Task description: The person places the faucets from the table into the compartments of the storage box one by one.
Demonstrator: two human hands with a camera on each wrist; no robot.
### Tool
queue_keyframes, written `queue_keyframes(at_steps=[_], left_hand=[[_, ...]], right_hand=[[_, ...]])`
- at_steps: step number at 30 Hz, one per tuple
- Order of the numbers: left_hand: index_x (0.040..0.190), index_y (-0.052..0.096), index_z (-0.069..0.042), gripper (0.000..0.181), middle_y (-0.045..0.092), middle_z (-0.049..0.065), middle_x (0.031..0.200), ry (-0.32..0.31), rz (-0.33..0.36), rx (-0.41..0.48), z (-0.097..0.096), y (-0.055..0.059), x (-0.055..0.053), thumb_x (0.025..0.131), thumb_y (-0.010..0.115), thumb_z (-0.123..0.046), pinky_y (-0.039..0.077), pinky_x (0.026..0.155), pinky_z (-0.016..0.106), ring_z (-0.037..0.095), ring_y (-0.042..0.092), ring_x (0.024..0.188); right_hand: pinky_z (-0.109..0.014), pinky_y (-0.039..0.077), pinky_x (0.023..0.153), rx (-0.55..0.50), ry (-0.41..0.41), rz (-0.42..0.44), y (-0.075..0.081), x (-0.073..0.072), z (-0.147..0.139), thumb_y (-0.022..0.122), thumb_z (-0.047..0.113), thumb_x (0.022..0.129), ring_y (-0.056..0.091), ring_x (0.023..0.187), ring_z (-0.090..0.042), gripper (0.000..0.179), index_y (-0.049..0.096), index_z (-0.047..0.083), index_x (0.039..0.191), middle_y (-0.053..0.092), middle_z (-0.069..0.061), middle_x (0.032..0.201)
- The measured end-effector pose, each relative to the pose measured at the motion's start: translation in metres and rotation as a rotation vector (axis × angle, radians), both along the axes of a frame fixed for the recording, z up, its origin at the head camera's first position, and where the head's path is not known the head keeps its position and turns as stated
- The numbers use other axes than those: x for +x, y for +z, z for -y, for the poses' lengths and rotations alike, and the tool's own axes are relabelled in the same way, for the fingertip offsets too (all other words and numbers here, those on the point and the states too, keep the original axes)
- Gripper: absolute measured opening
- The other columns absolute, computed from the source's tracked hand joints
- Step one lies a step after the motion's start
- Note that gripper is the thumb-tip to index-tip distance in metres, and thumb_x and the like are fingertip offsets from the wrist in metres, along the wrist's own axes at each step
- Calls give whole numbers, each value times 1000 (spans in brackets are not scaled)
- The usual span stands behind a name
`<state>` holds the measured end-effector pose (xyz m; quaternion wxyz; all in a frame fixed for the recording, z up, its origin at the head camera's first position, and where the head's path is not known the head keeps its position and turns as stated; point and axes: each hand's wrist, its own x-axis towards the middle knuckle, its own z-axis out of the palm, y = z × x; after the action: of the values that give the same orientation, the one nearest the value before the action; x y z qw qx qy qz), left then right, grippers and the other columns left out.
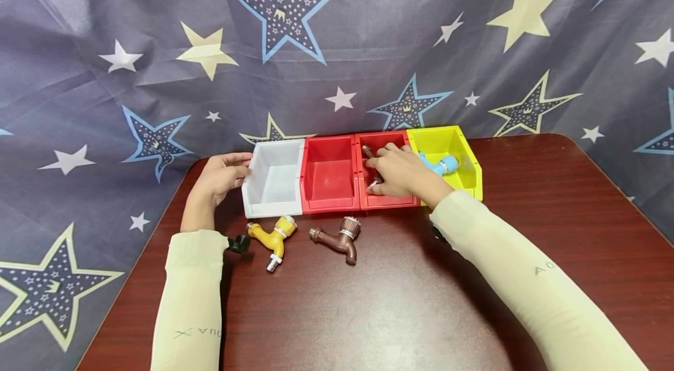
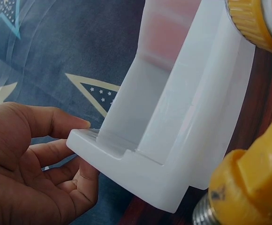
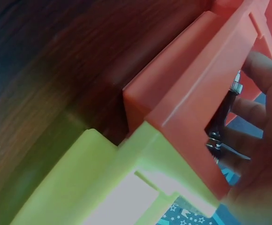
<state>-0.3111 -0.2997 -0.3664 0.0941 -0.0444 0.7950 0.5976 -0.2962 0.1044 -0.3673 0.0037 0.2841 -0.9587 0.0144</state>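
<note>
My left hand [image 1: 218, 179] pinches the outer edge of the white bin [image 1: 275, 210]; the left wrist view shows fingertips above and below its rim [image 2: 122, 173]. My right hand [image 1: 401, 171] reaches into the right-hand red bin [image 1: 387, 201]. Its fingers curl round a dark brown tap [image 1: 367, 152] with a silver nozzle, partly hidden under the hand. The right wrist view shows this tap [image 3: 222, 112] against the fingers, behind the bin's red wall [image 3: 197, 89]. In front of the bins lie a yellow tap [image 1: 272, 239] and another brown tap [image 1: 337, 239].
A second red bin [image 1: 330, 178] stands between the white bin and the right-hand red one. At the row's right end, a yellow bin [image 1: 474, 175] holds a light blue tap [image 1: 444, 165]. The row stands on a brown wooden table [image 1: 400, 306], before a star-patterned cloth [image 1: 337, 26].
</note>
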Motion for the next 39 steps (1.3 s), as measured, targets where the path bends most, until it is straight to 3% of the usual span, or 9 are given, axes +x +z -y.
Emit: queue_keyframes(at_steps=[11, 20, 27, 39], left_hand=[[149, 43, 9, 56, 47, 26, 142, -2, 3, 8, -6, 11, 9, 95, 57, 6, 55, 77, 21, 8, 62, 92], [149, 44, 9, 55, 48, 25, 141, 4, 0, -1, -4, 5, 5, 95, 57, 5, 55, 75, 20, 7, 61, 91], [147, 45, 9, 54, 49, 25, 139, 11, -10, 0, -6, 10, 7, 95, 58, 6, 55, 77, 22, 8, 62, 89], [149, 46, 5, 54, 52, 20, 138, 17, -25, -12, 1, -6, -3, 97, 59, 2, 54, 77, 21, 6, 61, 91]], right_hand=[[-52, 43, 94, 17, 20, 64, -4, -8, 3, 74, 54, 89, 50, 117, -32, 57, 70, 14, 129, 64, -12, 124], [-52, 45, 93, 61, 24, 90, -7, -12, 6, 77, 44, 88, 52, 113, -31, 48, 72, 13, 123, 67, -11, 122], [-52, 47, 92, 59, 16, 69, -9, -17, 6, 78, 40, 86, 54, 109, -31, 42, 73, 13, 118, 69, -9, 116], [-52, 45, 94, 79, 12, 103, -8, -17, 8, 78, 40, 87, 56, 111, -34, 41, 72, 12, 117, 67, -11, 114]])
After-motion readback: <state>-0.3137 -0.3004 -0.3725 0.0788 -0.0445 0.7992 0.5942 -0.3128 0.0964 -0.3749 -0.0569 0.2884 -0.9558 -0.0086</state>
